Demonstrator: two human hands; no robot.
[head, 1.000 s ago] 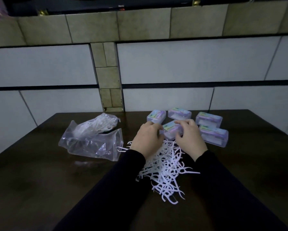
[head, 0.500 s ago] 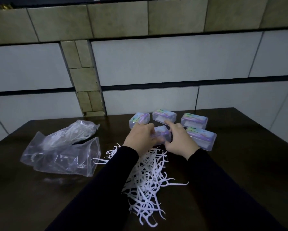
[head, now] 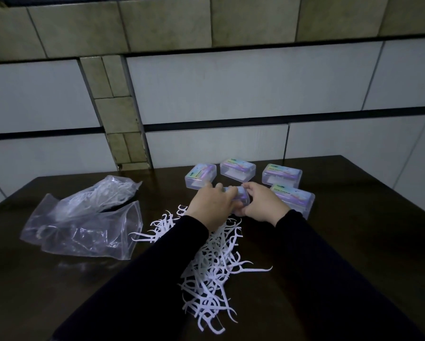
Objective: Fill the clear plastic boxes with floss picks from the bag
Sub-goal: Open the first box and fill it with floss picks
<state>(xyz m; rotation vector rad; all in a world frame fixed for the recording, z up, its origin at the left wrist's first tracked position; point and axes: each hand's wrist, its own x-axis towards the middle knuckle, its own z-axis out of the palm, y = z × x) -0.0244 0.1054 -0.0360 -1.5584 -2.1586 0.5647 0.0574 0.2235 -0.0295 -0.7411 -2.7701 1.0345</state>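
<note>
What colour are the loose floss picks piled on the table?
White: the floss picks stand out against the dark brown table, seen in the head view.

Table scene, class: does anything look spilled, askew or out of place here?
Yes. A loose heap of white floss picks lies scattered on the dark table, outside both the plastic bag and the clear boxes. The left hand and right hand grip one box behind the heap.
</note>
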